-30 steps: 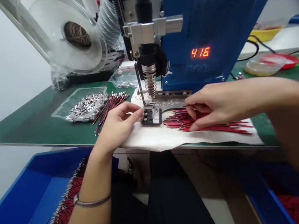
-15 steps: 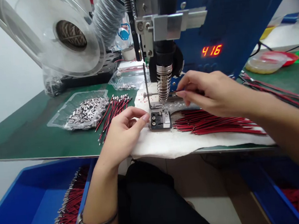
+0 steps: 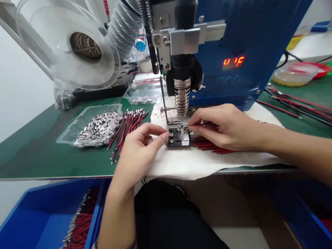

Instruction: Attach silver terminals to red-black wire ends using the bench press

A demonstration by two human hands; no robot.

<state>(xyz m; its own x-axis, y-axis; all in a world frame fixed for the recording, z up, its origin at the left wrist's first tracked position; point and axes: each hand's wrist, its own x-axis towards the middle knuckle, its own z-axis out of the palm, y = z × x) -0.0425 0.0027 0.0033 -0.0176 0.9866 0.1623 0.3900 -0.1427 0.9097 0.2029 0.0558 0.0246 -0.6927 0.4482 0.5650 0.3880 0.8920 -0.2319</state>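
A small black metal fixture (image 3: 179, 138) sits on a white cloth (image 3: 181, 164) under the spring-wrapped tip (image 3: 183, 96) of a blue machine. My left hand (image 3: 144, 145) is at the fixture's left side, thumb and index finger pinched together; what they hold, if anything, is too small to make out. From the right, my right hand (image 3: 224, 127) pinches a thin dark wire, mostly hidden by the fingers, at the fixture's right edge. Beneath that hand lie red and black wires (image 3: 208, 144), partly covered. More wires with metal ends (image 3: 128, 127) lie left of the cloth.
A clear tray of small metal parts (image 3: 99, 128) stands at the left on the green table (image 3: 34, 151). A blue bin (image 3: 26, 222) with finished-looking wires is below. A round clear hood (image 3: 57, 52) hangs upper left. Loose wires (image 3: 306, 104) lie at the right.
My right hand has moved left and down to the fixture, with its fingers pinched. My left hand has stayed beside the fixture. The view has shifted slightly, and the red display reads differently.
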